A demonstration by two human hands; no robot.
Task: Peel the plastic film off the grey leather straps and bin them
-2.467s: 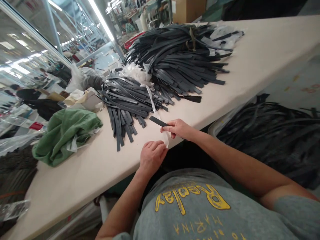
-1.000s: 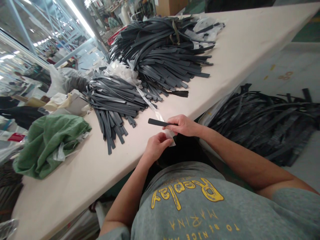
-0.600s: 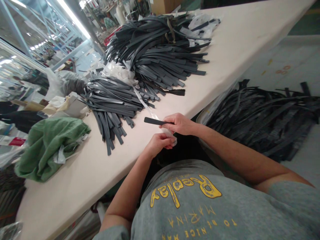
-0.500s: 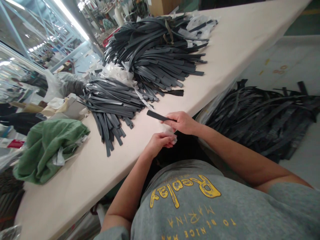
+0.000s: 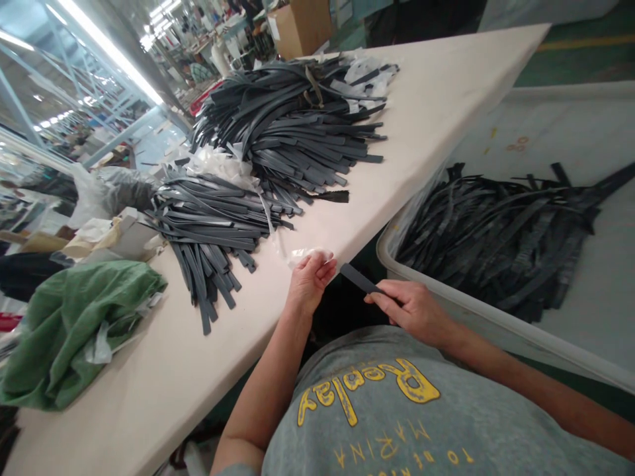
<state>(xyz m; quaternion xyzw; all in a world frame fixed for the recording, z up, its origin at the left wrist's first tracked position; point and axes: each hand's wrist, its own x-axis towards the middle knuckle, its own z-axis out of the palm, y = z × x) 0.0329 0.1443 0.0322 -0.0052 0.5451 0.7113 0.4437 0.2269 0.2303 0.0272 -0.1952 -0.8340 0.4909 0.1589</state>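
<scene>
My left hand (image 5: 312, 277) is closed on a crumpled piece of white, filmy plastic (image 5: 302, 254) at the front edge of the table (image 5: 327, 231). A thin white strip runs from near it back to the heaps. In front of my body, my right hand (image 5: 404, 307) pinches a dark grey flat strap (image 5: 361, 279) between thumb and fingers, its free end pointing toward my left hand. The two hands are apart. Beyond them lie a smaller heap of grey straps (image 5: 213, 221) and a larger tied heap of grey straps (image 5: 297, 125).
A white bin (image 5: 456, 291) holding many black straps stands at the right, below the table's edge. Green cloth (image 5: 74, 330) lies on the table's left part. Crumpled plastic (image 5: 218, 165) sits between the heaps. A cardboard box (image 5: 301, 30) is visible behind.
My hands have moved apart. The right one has drawn the strap back toward my body and to the right; the left has moved slightly left with the plastic. The view has shifted.
</scene>
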